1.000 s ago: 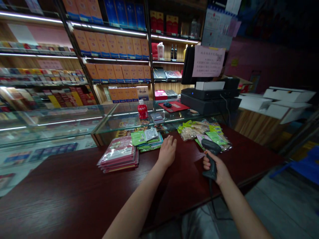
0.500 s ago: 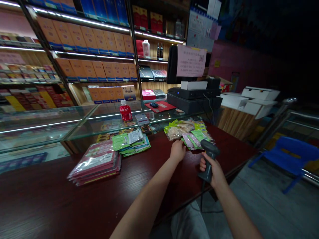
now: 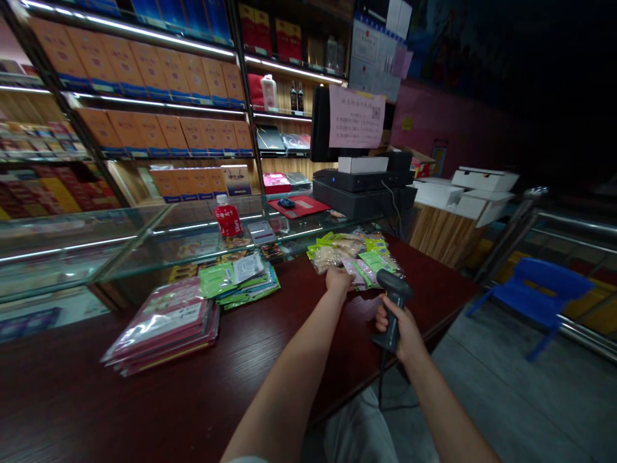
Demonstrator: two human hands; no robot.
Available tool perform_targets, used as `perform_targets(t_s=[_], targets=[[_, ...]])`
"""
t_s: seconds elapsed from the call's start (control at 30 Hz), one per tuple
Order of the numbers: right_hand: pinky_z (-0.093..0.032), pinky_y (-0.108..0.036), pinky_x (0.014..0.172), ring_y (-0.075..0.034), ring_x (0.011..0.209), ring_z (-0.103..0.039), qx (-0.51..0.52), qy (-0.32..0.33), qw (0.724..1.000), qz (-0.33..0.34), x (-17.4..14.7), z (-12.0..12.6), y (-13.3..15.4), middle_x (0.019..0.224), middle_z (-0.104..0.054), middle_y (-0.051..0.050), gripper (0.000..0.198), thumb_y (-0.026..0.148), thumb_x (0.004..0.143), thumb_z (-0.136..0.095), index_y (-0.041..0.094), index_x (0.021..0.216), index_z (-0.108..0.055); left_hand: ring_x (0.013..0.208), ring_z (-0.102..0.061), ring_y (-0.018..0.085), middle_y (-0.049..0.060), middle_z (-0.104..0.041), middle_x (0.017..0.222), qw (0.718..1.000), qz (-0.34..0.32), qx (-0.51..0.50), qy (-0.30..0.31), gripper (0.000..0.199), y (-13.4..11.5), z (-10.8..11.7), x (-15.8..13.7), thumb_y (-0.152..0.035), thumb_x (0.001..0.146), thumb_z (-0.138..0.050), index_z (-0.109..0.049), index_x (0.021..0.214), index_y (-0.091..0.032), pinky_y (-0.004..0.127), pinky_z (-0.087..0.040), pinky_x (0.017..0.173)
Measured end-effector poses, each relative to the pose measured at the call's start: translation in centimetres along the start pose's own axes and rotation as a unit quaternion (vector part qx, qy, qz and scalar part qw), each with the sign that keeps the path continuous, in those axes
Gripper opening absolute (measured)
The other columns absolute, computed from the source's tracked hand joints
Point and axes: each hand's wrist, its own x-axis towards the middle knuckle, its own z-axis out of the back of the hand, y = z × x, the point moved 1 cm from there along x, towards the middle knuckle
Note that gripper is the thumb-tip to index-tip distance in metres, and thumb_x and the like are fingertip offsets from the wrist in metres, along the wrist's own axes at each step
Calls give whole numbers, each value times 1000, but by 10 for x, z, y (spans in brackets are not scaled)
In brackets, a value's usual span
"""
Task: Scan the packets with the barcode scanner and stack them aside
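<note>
My right hand (image 3: 405,331) is wrapped round the handle of a dark barcode scanner (image 3: 394,302), held upright over the table's front edge, with its cable hanging down. My left hand (image 3: 339,280) is closed at the near left edge of a purple packet (image 3: 358,272); its fingertips are partly hidden. This packet lies in a pile with a green packet (image 3: 376,260) and clear bags of pale food (image 3: 332,254) with yellow-green tops. Left of my hands is a second stack of green packets (image 3: 248,280), beside a stack of pink plastic-wrapped packs (image 3: 164,321).
Behind the dark red table (image 3: 270,360) runs a glass display counter (image 3: 135,247) bearing a red bottle (image 3: 227,216). A monitor (image 3: 321,125) and a black cash drawer (image 3: 361,198) stand at the back. A blue chair (image 3: 535,289) is on the right.
My view has turned slightly to the right. My left hand has shifted a little forward, closer over the purple packet. The right hand keeps hold of the barcode scanner in about the same place.
</note>
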Motion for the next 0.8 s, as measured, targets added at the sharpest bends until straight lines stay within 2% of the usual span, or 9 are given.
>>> perform_targets(t_s=[0.1, 0.2, 0.33, 0.47, 0.63, 0.8], targets=[[-33, -14, 35, -5, 40, -40, -3, -2, 1000, 0, -1, 0, 0, 51, -50, 7, 38, 30, 62, -83, 19, 85, -55, 52, -62, 14, 0, -60, 57, 999, 19, -24, 12, 27, -2, 14, -6, -12, 57, -79, -54, 64, -15, 27, -54, 50], [-33, -14, 35, -5, 41, -40, -6, -4, 1000, 2, -2, 1, -1, 51, -50, 7, 37, 29, 62, -83, 19, 84, -55, 51, -60, 12, -1, -58, 55, 998, 7, -51, 22, 25, 0, 41, -12, -9, 56, -77, -53, 60, -15, 24, -53, 49], [-34, -14, 35, -5, 41, -40, -8, -8, 1000, 5, -3, 2, -2, 51, -50, 6, 39, 30, 60, -84, 18, 85, -56, 48, -57, 11, -2, -57, 55, 994, -72, -80, 18, 20, 11, 87, -18, -10, 58, -73, -54, 63, -15, 21, -49, 44], [-35, -14, 35, -5, 42, -42, -17, -4, 1000, 1, -4, 2, -2, 51, -50, 6, 40, 30, 60, -84, 17, 86, -57, 57, -59, 12, -1, -60, 60, 978, -163, -132, -19, 19, 24, 123, -22, -18, 60, -71, -55, 69, -16, 23, -52, 50], [-34, -15, 35, -6, 42, -42, -70, 19, 997, -20, -6, -6, -2, 52, -51, 6, 42, 34, 60, -84, 18, 89, -57, 59, -59, 12, -2, -59, 62, 965, -188, -182, -32, 24, 32, 133, -24, -27, 62, -71, -52, 72, -17, 28, -56, 56], [-32, -16, 34, -6, 39, -41, -178, 96, 978, -55, -20, -28, -9, 52, -50, 8, 45, 41, 64, -80, 20, 96, -55, 58, -59, 12, -2, -57, 62, 961, -185, -197, -56, 26, 34, 132, -24, -29, 63, -72, -50, 74, -17, 28, -56, 57]])
